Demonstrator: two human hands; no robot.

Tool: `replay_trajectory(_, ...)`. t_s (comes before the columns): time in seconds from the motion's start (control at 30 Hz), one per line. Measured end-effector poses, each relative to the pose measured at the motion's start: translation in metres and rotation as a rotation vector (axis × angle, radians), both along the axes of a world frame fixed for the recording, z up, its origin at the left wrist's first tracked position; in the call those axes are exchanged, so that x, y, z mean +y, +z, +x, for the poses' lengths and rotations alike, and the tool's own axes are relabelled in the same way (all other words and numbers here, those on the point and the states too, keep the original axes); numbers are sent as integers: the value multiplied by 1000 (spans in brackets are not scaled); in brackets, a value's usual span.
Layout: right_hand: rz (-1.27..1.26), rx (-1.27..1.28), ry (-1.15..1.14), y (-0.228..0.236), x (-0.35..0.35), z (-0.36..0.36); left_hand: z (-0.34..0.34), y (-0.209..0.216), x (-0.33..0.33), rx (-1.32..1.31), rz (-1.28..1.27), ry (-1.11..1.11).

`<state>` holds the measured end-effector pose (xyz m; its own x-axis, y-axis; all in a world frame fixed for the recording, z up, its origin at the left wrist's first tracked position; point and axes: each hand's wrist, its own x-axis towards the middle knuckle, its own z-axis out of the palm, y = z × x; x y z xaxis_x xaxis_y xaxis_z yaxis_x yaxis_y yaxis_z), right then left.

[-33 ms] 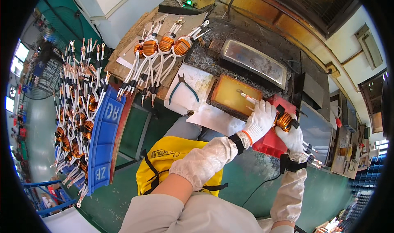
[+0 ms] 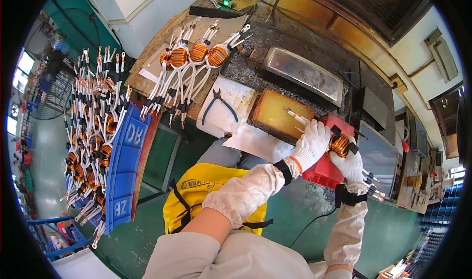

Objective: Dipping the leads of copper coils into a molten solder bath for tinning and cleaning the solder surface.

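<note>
A toroidal coil [image 2: 339,145] with copper windings and white leads lies between my two gloved hands. My right hand [image 2: 348,165] grips it from the right, with several lead ends [image 2: 374,184] sticking out below that hand. My left hand [image 2: 314,137] is closed around the white leads on the other side. Their bare metal tips [image 2: 289,111] reach over the rectangular tray [image 2: 273,103] of yellowish material; whether they touch its surface I cannot tell. Below the coil is a red plastic bin [image 2: 322,173], partly hidden by my hands.
Behind the yellowish tray stands a long metal-topped box [image 2: 305,72]. Green-handled cutters [image 2: 220,106] lie on white paper [image 2: 236,90]. Finished-looking coils [image 2: 179,58] rest at the far left, and a blue crate [image 2: 125,166] heaped with more coils stands left. A powered unit [image 2: 236,1] glows green.
</note>
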<state>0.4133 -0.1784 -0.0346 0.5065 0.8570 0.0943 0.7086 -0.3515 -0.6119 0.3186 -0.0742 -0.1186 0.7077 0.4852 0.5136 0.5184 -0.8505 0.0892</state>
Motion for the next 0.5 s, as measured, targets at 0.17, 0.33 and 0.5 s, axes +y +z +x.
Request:
replay_trajectory(0.17,14,-8,-12,-6,-5,2,1,2,-1,7,14,-17)
replay_trajectory(0.33,15,-31,-68,-14,-8,-2,-5,1,2,42,-85,-127)
replay_trajectory(0.5,78,32,-115,-33,-17,4,-13,3,9,-50,-12,-224)
